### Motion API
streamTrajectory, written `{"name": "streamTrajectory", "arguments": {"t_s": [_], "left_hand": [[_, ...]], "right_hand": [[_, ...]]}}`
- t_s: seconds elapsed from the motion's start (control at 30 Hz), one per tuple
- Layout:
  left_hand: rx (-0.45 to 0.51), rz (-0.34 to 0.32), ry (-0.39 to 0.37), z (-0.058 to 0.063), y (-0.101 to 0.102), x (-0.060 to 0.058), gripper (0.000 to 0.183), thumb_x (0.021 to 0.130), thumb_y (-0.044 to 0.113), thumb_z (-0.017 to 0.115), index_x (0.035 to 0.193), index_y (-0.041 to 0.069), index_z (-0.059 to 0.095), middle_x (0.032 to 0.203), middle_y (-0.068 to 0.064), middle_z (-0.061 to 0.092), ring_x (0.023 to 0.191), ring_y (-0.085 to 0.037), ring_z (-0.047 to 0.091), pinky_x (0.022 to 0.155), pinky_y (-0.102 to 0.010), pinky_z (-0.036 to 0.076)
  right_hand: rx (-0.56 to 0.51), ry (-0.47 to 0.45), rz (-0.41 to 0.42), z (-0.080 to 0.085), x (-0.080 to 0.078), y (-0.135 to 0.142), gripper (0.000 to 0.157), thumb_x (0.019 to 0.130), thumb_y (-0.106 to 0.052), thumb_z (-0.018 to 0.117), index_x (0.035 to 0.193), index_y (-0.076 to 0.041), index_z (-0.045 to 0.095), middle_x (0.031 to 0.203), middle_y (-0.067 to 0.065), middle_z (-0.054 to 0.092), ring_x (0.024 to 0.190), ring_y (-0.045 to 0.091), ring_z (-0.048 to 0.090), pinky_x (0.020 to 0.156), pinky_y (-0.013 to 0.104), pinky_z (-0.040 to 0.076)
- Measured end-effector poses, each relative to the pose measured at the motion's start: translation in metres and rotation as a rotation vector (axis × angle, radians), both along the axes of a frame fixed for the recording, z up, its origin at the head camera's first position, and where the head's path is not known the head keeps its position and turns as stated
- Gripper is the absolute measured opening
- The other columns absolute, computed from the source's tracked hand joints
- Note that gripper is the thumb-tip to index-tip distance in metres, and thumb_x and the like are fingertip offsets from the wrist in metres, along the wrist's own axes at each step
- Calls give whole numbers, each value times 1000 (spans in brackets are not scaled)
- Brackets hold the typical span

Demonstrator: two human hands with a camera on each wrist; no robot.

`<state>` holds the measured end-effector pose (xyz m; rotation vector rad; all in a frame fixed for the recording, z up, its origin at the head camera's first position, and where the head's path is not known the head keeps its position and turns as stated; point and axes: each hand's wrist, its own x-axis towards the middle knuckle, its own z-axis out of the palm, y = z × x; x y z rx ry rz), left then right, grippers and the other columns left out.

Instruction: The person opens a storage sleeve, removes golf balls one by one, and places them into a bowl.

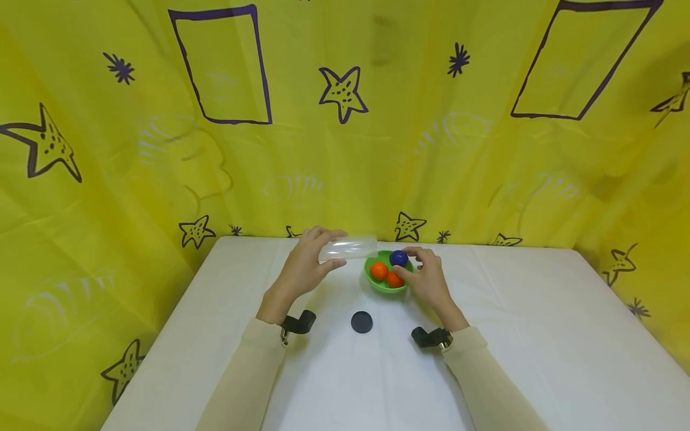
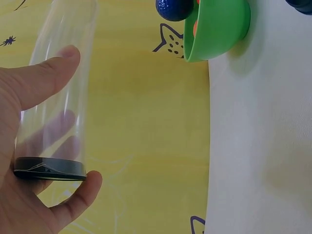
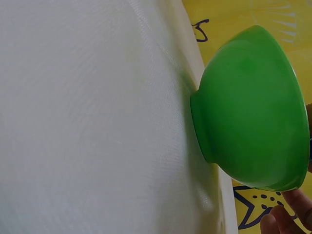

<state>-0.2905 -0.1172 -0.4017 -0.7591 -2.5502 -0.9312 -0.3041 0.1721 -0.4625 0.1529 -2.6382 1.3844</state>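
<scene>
My left hand [image 1: 304,266] grips a clear plastic tube [image 1: 353,247], held nearly level above the table with its far end close to the bowl. A black cap [image 2: 48,168] covers the tube's end near my palm. The green bowl [image 1: 387,290] stands on the table, with two orange balls [image 1: 379,271] visible inside. At the bowl's right side, my right hand [image 1: 428,278] pinches a dark blue ball [image 1: 399,258] between thumb and fingers. That ball rises above the bowl's rim [image 2: 187,46] in the left wrist view. The right wrist view shows mostly the bowl's outside, with fingertips [image 3: 295,207] beyond its rim.
A round black lid [image 1: 362,322] lies on the white-covered table [image 1: 345,383], between the forearms and nearer me than the bowl. Behind the table hangs a yellow curtain [image 1: 345,161] with drawn stars. Black cameras [image 1: 299,323] are strapped to both wrists.
</scene>
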Motion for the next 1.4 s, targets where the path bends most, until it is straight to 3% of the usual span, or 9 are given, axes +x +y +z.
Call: {"name": "streamTrajectory", "arguments": {"t_s": [0.77, 1.13, 1.4], "left_hand": [[14, -3, -32, 0, 4, 1, 52, 89, 25, 81, 138, 19, 62, 127, -7, 63, 115, -27, 54, 90, -42, 52], [1, 6, -48, 0, 4, 1, 53, 91, 27, 79, 139, 21, 61, 127, -7, 62, 115, -26, 53, 94, -43, 53], [5, 9, -43, 0, 3, 1, 54, 92, 32, 78, 141, 21, 59, 124, -5, 64, 102, -22, 58, 78, -33, 50]], "right_hand": [[1, -22, 4, -6, -1, -2, 49, 94, -25, 75, 135, -5, 58, 136, 22, 52, 128, 38, 41, 103, 49, 42], [-22, -9, -6, -5, -2, 0, 41, 99, -25, 69, 134, -6, 61, 136, 19, 55, 129, 37, 43, 105, 50, 44], [-40, 31, -22, 11, 2, 1, 36, 100, -24, 65, 131, -5, 62, 138, 19, 53, 130, 39, 43, 107, 51, 42]]}}
